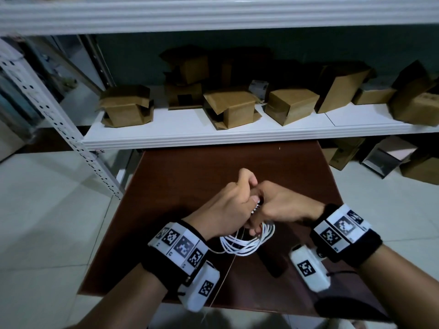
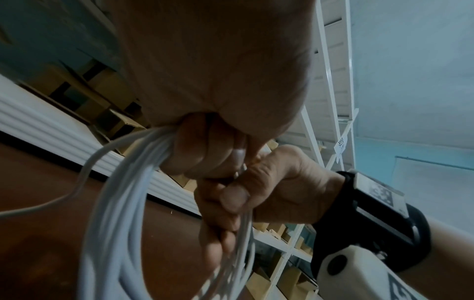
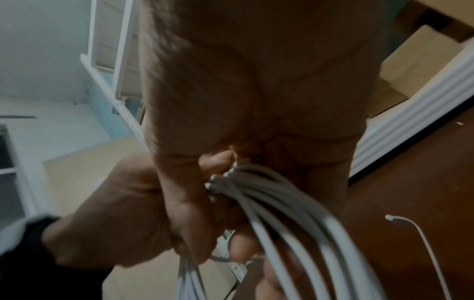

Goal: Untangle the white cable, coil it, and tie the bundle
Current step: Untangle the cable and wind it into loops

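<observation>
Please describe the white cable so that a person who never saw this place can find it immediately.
Find the brown table in front of the white shelf of cardboard boxes. Above its near part, the left hand and the right hand meet. The cable hangs below them in thin white loops, the only white bundle there.

No legible text, brand, or number appears in any view. The wrist bands (image 1: pixel 180 245) and the white wrist camera housings (image 1: pixel 308 267) carry black-and-white square marker patterns, which are codes rather than readable characters. A small tag (image 2: pixel 341 144) hangs on the white shelf frame in the left wrist view and bears a dark mark, possibly a character, but the mark is too blurred to read.
</observation>
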`<state>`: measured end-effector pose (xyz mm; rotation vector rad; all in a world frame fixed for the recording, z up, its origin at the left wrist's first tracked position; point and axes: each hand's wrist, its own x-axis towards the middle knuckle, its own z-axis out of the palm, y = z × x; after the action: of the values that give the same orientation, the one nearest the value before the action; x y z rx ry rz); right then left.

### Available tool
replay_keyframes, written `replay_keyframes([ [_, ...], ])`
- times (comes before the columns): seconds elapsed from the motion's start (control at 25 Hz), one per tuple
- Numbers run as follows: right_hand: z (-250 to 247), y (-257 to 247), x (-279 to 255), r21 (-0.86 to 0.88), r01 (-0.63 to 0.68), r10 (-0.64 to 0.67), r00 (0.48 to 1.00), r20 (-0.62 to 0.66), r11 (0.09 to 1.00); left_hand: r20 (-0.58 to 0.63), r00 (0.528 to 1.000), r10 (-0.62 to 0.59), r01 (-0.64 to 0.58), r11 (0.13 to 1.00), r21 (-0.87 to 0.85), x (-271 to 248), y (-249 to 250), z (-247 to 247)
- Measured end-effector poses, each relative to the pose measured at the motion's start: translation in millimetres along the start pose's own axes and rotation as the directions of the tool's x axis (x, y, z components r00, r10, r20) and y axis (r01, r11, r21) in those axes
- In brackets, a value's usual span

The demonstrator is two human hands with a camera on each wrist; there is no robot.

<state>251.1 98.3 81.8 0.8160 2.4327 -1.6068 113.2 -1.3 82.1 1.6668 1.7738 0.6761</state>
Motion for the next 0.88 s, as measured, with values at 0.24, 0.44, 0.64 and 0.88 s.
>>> replay_keyframes([
  [0.24, 12.7, -5.5, 4.2, -0.242, -0.097, 0.070, 0.991, -0.118, 0.965, 0.002, 0.999, 0.035, -0.035, 0.999, -0.036, 1.6, -8.0, 8.3],
  [0.44, 13.6, -8.5, 9.8, -0.056, -0.023, 0.008, 0.968, -0.250, 0.998, -0.097, 0.993, -0.072, 0.015, 0.872, -0.489, 6.9, -14.4, -2.6],
  [0.64, -0.1, -20.6, -0.1, 0.371, 0.140, 0.031, 0.907, -0.420, 0.918, -0.075, 0.997, -0.029, -0.052, 0.486, -0.873, 6.9, -16.3, -18.0],
  [0.88, -5.4, -20.8, 0.1, 0.706, 0.304, 0.151, 0.851, -0.503, 0.639, -0.080, 0.995, -0.055, -0.074, 0.112, -0.991, 13.7, -10.0, -3.5],
])
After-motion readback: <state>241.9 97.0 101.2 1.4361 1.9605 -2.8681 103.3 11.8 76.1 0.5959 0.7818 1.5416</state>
